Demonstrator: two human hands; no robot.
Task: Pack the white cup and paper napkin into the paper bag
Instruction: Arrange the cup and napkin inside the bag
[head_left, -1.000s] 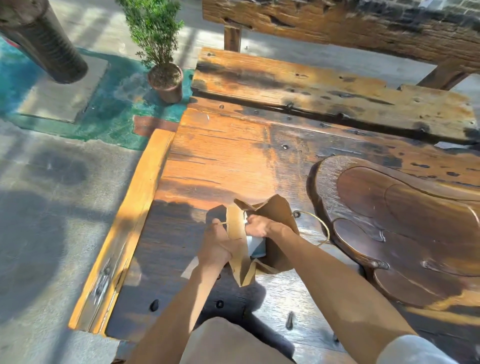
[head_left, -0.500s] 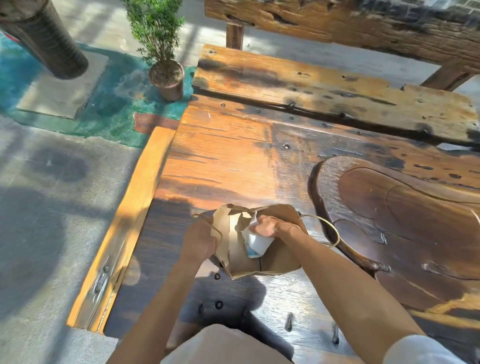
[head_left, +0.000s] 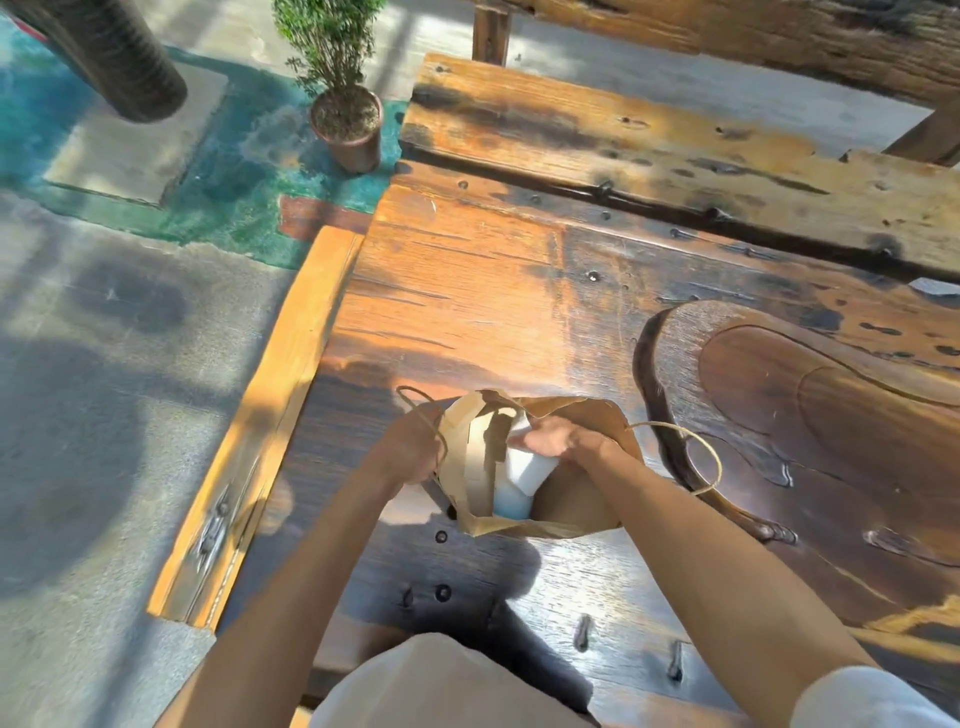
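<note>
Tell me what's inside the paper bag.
The white cup, held by the right hand, sits in the paper bag. The bag's bottom is hidden, so no napkin is visible.

white cup (head_left: 524, 470) base hidden inside paper bag (head_left: 576, 499), napkin unseen

Layout: brown paper bag (head_left: 576, 499) on the worn wooden plank table (head_left: 467, 291), near edge.
White cup (head_left: 524, 470) in bag mouth; left hand (head_left: 408, 449) at bag's left rim, right hand (head_left: 558, 439) on cup; carved dark wooden tray (head_left: 810, 415) right; potted green shrub (head_left: 345, 104) on floor behind-left.
</note>
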